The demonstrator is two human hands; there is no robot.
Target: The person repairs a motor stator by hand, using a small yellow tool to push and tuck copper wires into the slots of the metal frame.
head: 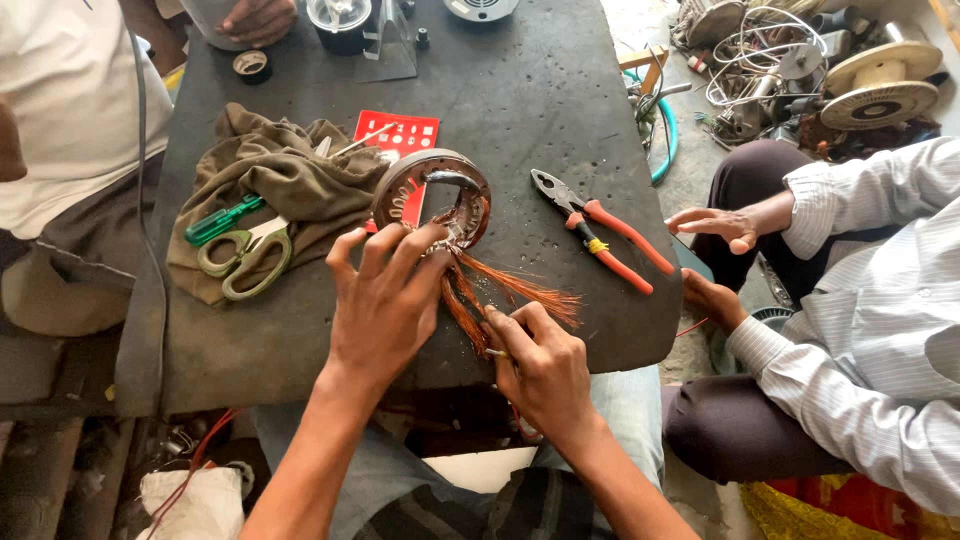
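A round metal motor stator ring [412,172] stands tilted on the dark table [540,90]. Copper wire strands [520,290] fan out of it toward me. My left hand [385,300] presses on the ring's near edge, fingers spread over the windings. My right hand [540,365] sits below and to the right, pinching a bundle of the copper wire near the table's front edge.
Red-handled pliers [605,240] lie right of the ring. A brown cloth [285,185], green scissors [245,260], a green screwdriver [220,222] and a red card [400,135] lie left. One person in a striped shirt [880,330] sits at right, another's hand [258,18] at the far edge.
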